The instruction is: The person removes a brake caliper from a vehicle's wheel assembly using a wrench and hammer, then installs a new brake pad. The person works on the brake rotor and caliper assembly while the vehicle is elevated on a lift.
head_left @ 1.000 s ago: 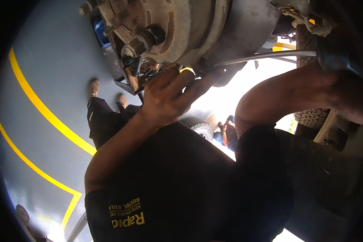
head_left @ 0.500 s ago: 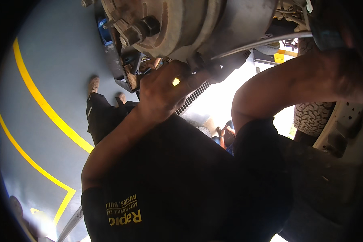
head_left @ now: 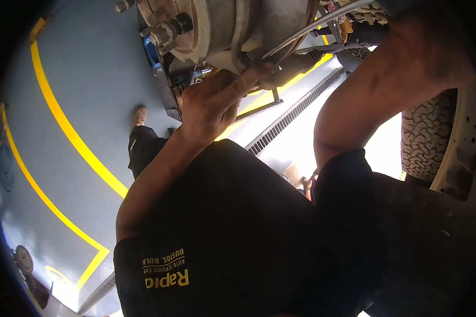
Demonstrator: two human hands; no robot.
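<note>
A long thin metal bar [head_left: 317,25] slants up and right from a dark block [head_left: 252,56] beneath the large round brake drum [head_left: 225,31]. My left hand [head_left: 211,100] is closed beside the bar's lower end, its thumb and forefinger stretched toward the block; what lies inside its fingers is hidden. Up at the right, my right hand [head_left: 426,34] is at the bar's upper end and appears to grip it, though shadow and the picture's edge hide most of its fingers. A wheel stud with a dark nut [head_left: 184,22] juts out left of the drum.
Below the drum stands a dark metal tray or cart [head_left: 166,90] with tools. A knobby tyre [head_left: 426,137] is at the right, beside a pale metal panel [head_left: 460,142]. Another person's leg [head_left: 148,148] shows at the left. Yellow lines [head_left: 71,129] and a drain grate [head_left: 296,111] cross the floor.
My right hand and the bar's upper end have swung upward, so the bar stands steeper. The left hand stays near the lower end. The whole view has shifted slightly.
</note>
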